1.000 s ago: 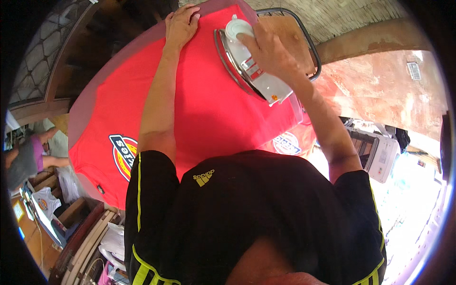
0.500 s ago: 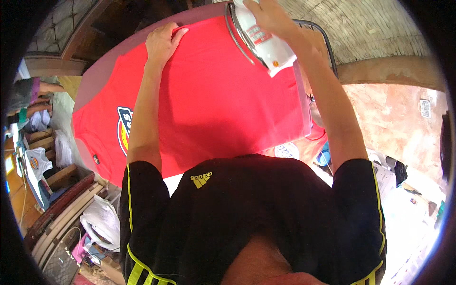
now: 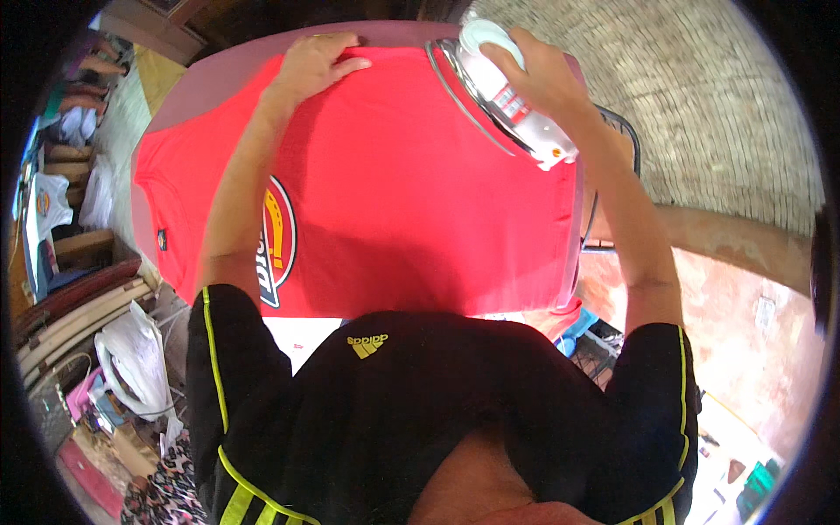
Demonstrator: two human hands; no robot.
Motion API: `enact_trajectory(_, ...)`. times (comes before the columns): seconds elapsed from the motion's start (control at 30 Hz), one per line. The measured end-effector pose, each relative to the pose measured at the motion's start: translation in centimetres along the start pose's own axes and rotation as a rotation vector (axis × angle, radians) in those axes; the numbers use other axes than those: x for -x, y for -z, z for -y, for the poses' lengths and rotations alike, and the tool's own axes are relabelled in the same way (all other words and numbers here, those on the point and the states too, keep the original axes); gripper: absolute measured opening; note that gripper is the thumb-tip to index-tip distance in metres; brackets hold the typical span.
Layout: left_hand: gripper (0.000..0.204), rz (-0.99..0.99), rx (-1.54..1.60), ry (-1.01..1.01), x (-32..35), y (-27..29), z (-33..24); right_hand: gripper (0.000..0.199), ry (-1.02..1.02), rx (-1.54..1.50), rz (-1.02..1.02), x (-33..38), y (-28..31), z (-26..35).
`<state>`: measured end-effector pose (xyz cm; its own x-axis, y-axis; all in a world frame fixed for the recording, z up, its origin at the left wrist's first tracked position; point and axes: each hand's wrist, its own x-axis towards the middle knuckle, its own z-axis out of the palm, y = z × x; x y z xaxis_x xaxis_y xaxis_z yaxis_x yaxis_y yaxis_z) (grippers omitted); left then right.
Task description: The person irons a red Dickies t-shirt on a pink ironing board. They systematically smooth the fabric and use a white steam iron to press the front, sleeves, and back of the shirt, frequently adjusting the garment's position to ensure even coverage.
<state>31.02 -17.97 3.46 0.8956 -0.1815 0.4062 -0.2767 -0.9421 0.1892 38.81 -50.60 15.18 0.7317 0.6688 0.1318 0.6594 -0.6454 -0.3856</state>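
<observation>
A red T-shirt (image 3: pixel 394 192) lies spread over a padded ironing board (image 3: pixel 236 52), its neckline to the left. My left hand (image 3: pixel 319 66) rests at the shirt's far edge, fingers stretched out and thumb apart. At the far right of the shirt, my right hand (image 3: pixel 542 79) is wrapped round the handle of a white clothes iron (image 3: pixel 503 101). The iron has a shiny metal base, tilted across the cloth near the far edge. My left forearm partly covers a printed badge (image 3: pixel 280 241) on the shirt. Whether the whole soleplate touches the fabric I cannot tell.
A black metal frame (image 3: pixel 626 131) stands out beyond the board's right end, beside a woven wall (image 3: pixel 709 96). White plastic bags (image 3: pixel 136 359) and stacked boards (image 3: pixel 79 324) lie at left. Another person's limbs (image 3: pixel 101 66) show at the far left.
The whole view has shifted, and the shirt's printed badge shows more beside my left forearm. My right hand and the iron have come slightly nearer. My left hand stays at the far edge.
</observation>
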Motion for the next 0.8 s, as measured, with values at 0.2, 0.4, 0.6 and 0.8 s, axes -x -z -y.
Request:
enact_trajectory(0.2,0.026,0.273,0.387,0.127,2.4,4.9,7.7,0.043,0.268,-0.031,0.190,-1.2,0.5,-0.2)
enact_trajectory(0.4,0.020,0.139,0.584,0.212,3.4,3.7,8.9,0.041,0.330,-0.051,0.172,-5.3,-2.3,3.8)
enact_trajectory(0.6,0.018,-0.013,0.741,0.232,4.8,3.3,8.8,0.039,0.385,-0.046,0.150,-9.1,-4.8,7.4)
enact_trajectory(0.8,0.031,-0.254,0.615,0.354,5.3,4.8,6.0,0.044,0.283,0.097,0.202,-11.2,-4.7,10.8)
